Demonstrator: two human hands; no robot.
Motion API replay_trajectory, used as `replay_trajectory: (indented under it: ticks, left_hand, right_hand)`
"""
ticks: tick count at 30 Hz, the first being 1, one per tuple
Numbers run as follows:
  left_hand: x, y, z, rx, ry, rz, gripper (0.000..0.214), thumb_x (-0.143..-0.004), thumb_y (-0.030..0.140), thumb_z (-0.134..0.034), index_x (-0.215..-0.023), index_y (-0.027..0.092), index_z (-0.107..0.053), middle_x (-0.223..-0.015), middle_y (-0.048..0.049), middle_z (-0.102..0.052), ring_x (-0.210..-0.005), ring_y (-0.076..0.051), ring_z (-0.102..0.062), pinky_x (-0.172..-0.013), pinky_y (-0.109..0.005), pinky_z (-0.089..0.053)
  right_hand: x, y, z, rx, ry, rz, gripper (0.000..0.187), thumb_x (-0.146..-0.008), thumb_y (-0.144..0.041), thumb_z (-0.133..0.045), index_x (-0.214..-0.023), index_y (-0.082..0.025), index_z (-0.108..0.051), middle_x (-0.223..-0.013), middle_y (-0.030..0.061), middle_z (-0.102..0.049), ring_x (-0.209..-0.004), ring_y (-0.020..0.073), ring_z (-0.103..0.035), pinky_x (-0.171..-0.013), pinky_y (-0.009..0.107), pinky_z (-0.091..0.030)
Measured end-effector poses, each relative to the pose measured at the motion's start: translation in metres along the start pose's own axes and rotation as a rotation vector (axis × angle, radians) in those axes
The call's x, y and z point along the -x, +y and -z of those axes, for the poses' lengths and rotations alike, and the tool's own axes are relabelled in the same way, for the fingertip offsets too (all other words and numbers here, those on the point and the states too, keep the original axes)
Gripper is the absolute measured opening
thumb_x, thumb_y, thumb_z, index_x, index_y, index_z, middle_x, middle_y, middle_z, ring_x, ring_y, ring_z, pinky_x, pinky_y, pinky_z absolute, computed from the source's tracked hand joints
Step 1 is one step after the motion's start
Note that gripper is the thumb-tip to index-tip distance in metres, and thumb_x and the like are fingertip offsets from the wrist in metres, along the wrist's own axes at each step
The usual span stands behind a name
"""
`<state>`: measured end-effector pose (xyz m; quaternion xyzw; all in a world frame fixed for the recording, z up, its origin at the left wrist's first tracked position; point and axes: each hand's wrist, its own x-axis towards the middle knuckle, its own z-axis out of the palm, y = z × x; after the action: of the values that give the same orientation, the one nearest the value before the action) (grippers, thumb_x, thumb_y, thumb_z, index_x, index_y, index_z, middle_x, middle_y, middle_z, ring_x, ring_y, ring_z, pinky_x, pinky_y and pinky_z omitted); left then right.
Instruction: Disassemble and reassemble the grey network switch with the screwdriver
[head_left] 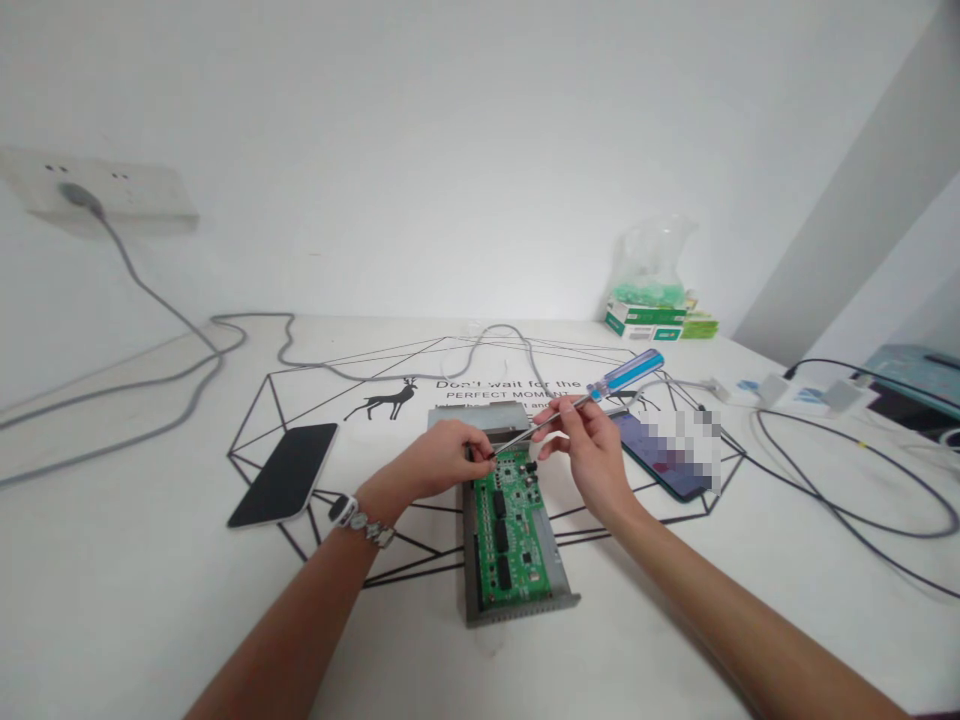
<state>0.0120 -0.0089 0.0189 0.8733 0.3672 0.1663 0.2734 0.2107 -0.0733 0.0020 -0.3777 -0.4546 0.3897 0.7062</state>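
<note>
A green circuit board (517, 540) sits in an open grey metal case (559, 570) in the middle of the table. My right hand (592, 450) is closed around a screwdriver (626, 372) with a clear blue handle, gripping it near the front of the handle and the shaft. The shaft slants down to the left, and its tip is by the board's far left corner. There my left hand (450, 460) pinches its fingertips together at the tip; what they hold is too small to make out. A grey metal piece (465, 415), partly hidden by my left hand, lies behind the case.
On the left lies a dark-faced phone or tablet (289, 472); a lit phone (660, 455) is on the right. A grey cable (375, 378) crosses the back. Power strip (795, 393) and black cables (840, 500) lie at right. Green-and-white boxes (645, 318) stand by the wall.
</note>
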Motion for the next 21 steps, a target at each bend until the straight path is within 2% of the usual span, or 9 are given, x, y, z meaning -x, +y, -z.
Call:
replay_trajectory:
  ticks: [15,21]
  left_hand:
    - [0.0013,-0.0021,0.0001,-0.146,0.020,0.030,0.015,-0.074,0.029,-0.067,-0.078,0.017,-0.074,-0.074,-0.0049,-0.072,-0.066,-0.016,-0.060,-0.058,-0.025,-0.039]
    - [-0.0004,-0.0026,0.0001,-0.253,0.031,-0.018,0.013,-0.076,0.026,-0.065,-0.080,0.019,-0.076,-0.078,-0.0040,-0.072,-0.068,-0.016,-0.060,-0.061,-0.026,-0.040]
  right_hand:
    - [0.0025,-0.0001,-0.0016,0.047,-0.024,0.024,0.033,-0.089,-0.052,-0.062,-0.092,-0.019,-0.057,-0.086,0.0046,-0.067,-0.066,0.0146,-0.064,-0.045,0.024,-0.054]
    - [0.0021,0.0009,-0.0015,0.052,-0.030,0.029,0.034,-0.089,-0.052,-0.062,-0.090,-0.019,-0.057,-0.086,0.0042,-0.067,-0.066,0.0138,-0.064,-0.045,0.024,-0.054]
